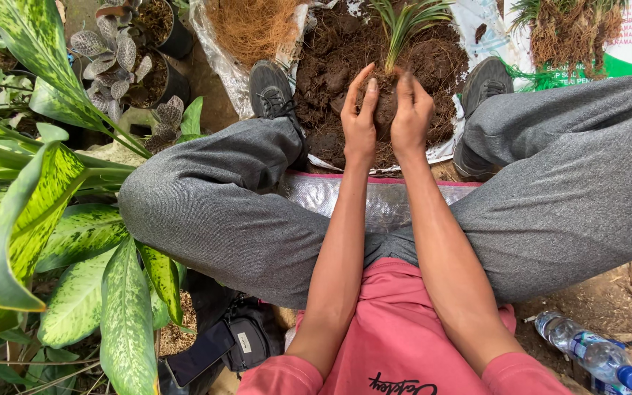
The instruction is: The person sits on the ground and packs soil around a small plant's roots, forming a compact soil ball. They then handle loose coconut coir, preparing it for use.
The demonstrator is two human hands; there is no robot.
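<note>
A ball of soil under a small green plant is being squeezed by the left hand and right hand, both wrapped around it; even, gentle pressing is probably best.

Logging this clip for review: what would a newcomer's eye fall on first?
Both hands, left hand and right hand, cupped around a soil ball with a small grassy plant, over a soil heap at top centre. Big variegated leaves fill the left.

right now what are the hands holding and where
Both hands, left and right, cup the soil ball of a small plant, at its sides.
</note>
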